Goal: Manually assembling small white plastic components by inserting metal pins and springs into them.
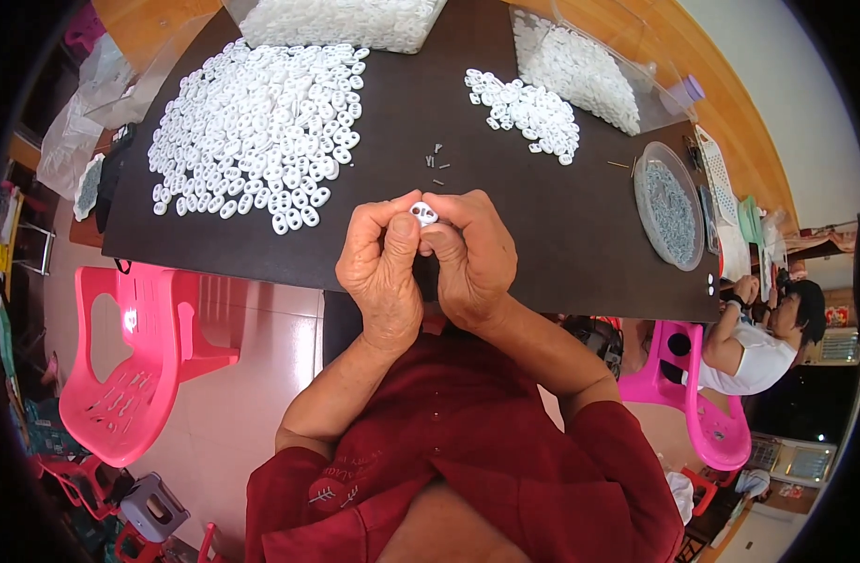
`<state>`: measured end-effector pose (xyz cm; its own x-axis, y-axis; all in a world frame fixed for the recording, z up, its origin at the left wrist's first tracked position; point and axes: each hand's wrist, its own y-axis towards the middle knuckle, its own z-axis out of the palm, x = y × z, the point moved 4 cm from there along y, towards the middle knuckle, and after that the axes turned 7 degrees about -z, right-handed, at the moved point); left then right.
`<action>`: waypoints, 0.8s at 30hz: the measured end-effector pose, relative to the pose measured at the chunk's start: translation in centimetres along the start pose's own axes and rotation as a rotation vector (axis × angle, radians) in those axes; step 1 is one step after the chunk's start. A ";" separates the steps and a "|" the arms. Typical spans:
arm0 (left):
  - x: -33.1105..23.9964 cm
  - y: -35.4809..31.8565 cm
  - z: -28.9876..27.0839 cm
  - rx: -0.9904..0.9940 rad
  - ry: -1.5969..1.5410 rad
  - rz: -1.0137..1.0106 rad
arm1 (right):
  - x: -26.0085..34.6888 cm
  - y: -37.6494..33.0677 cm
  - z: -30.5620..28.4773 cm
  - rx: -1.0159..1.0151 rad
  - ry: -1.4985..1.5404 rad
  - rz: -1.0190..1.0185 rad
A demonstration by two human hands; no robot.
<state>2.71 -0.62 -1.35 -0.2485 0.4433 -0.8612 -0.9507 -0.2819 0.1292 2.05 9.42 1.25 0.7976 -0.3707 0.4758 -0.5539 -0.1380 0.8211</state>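
In the head view, the left hand [381,267] and right hand [469,258] are drawn together over the near edge of the dark table [543,244], fingertips meeting at twelve o'clock from the knuckles, and both are pinched on one small white part [423,213]. That part sits right at the join of the two hands, held between thumbs and forefingers, slightly more on the right hand's side; it looks oval with two holes, its long axis running roughly from ten to four o'clock, though the fingers cover too much to be sure. From the part, a few tiny pins [436,161] lie loose on the table at twelve o'clock, near and about equally close to either hand. The big heap [261,122] of like white parts spreads at ten to eleven o'clock, nearer the left hand; a smaller heap [528,111] lies at one o'clock, nearer the right. A round dish [671,206] of small grey bits sits at three o'clock, well apart. A pink chair [139,366] stands at eight o'clock, below the table.
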 end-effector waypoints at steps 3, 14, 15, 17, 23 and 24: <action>0.0 -0.2 0.2 -0.006 0.010 0.029 | 0.1 -0.1 0.1 -0.005 -0.015 -0.023; 0.3 -0.1 0.1 -0.012 0.079 0.043 | 0.2 -0.1 0.2 -0.035 -0.057 -0.073; 0.4 -0.1 0.2 -0.017 0.075 0.035 | 0.2 0.0 0.1 -0.029 -0.062 -0.057; 0.5 0.0 0.3 -0.022 0.071 0.027 | 0.1 0.1 0.0 -0.024 -0.067 -0.042; -0.1 -0.2 1.1 0.048 0.045 -0.009 | 0.1 0.5 -1.3 -0.019 -0.020 0.030; -0.2 -0.2 1.1 0.033 0.106 0.002 | 0.2 0.7 -1.5 0.000 -0.027 0.043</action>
<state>2.72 0.29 -0.65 -0.2308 0.3500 -0.9079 -0.9562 -0.2540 0.1452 2.13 10.60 2.36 0.7663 -0.4013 0.5018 -0.5875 -0.1214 0.8001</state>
